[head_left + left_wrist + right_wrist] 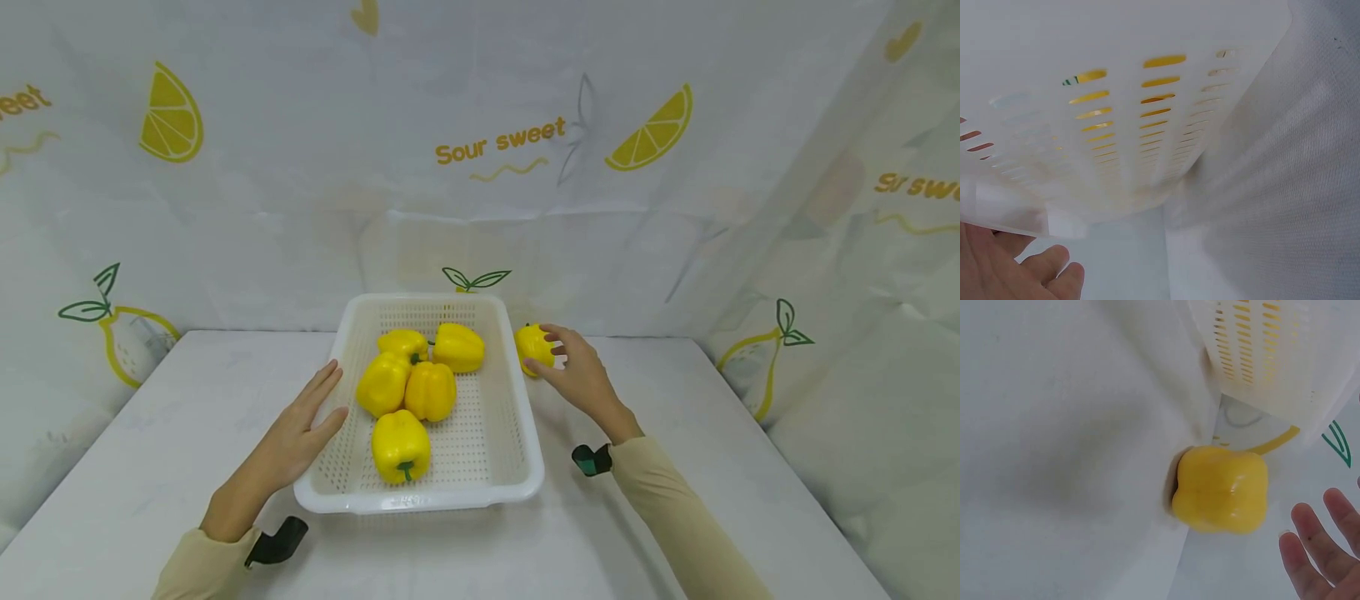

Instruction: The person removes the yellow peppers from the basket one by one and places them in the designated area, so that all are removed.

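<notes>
A white perforated plastic basket (529, 425) stands on the table with several yellow bell peppers (382, 383) inside. My left hand (296, 442) is at its left rim, fingers extended along the edge. From the left wrist view, the fingers (1054, 262) show beside the rim, and pepper yellow shows through the slots of the basket wall (1129, 137). Outside the basket, near its far right corner, sits another yellow bell pepper (531, 350). Around its right side my right hand (585, 379) reaches with parted fingers; the right wrist view has a gap between fingertips (1300, 515) and pepper (1222, 489).
White cloth covers the table (660, 500). Behind it hangs a white curtain (300, 225) printed with lemons and lettering, which also runs along both sides. Each wrist carries a small dark strap piece (277, 542) near the sleeve.
</notes>
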Motion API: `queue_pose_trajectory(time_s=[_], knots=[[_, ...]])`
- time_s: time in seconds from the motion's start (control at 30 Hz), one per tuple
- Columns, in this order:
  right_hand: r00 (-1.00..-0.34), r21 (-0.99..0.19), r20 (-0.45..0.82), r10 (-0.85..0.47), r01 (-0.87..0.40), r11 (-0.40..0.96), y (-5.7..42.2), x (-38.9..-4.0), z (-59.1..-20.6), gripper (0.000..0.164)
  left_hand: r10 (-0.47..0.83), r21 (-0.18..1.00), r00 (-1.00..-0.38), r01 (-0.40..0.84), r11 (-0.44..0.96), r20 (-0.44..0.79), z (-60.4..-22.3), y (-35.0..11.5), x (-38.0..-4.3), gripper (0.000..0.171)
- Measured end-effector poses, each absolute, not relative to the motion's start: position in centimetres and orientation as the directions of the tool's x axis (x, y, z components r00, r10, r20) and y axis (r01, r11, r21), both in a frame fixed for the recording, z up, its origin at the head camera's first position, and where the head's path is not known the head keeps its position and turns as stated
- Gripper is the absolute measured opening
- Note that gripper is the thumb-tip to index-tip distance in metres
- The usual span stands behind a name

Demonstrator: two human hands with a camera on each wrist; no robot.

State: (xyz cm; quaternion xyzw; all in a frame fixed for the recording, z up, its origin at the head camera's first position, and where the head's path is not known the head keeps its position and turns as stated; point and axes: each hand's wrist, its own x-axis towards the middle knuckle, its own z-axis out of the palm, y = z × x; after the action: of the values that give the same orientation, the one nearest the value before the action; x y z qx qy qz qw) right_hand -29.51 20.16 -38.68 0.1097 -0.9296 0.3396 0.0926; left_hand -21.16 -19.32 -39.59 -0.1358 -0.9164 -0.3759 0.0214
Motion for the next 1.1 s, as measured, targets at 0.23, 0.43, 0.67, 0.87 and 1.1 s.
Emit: queue_pose_trajectory(time_s=[0.23, 0.43, 0.67, 0.87, 1.1], knots=[[-0.939, -0.602, 0.280, -0.201, -0.335, 0.725, 19.7, -28.8, -37.9, 0.066, 0.235, 0.686, -0.961, 0.269, 0.676, 0.146, -39.6, -19.4, -21.2, 0.065], [-0.916, -0.580, 0.321, -0.240, -0.391, 0.715, 19.2, -28.1, -37.2, 0.063, 0.233, 0.690, -0.962, 0.266, 0.673, 0.144, -39.6, -19.4, -21.2, 0.065], [-0.895, -0.570, 0.344, -0.284, -0.440, 0.694, 18.7, -27.3, -36.7, 0.062, 0.235, 0.695, -0.960, 0.272, 0.665, 0.151, -39.6, -19.4, -21.3, 0.064], [-0.879, -0.556, 0.347, -0.327, -0.474, 0.683, 17.9, -26.4, -36.3, 0.061, 0.230, 0.695, -0.961, 0.268, 0.667, 0.150, -39.6, -19.3, -21.3, 0.064], [-0.873, -0.548, 0.321, -0.366, -0.487, 0.681, 16.9, -25.6, -36.1, 0.060, 0.227, 0.695, -0.964, 0.258, 0.671, 0.138, -39.5, -19.2, -21.2, 0.064]])
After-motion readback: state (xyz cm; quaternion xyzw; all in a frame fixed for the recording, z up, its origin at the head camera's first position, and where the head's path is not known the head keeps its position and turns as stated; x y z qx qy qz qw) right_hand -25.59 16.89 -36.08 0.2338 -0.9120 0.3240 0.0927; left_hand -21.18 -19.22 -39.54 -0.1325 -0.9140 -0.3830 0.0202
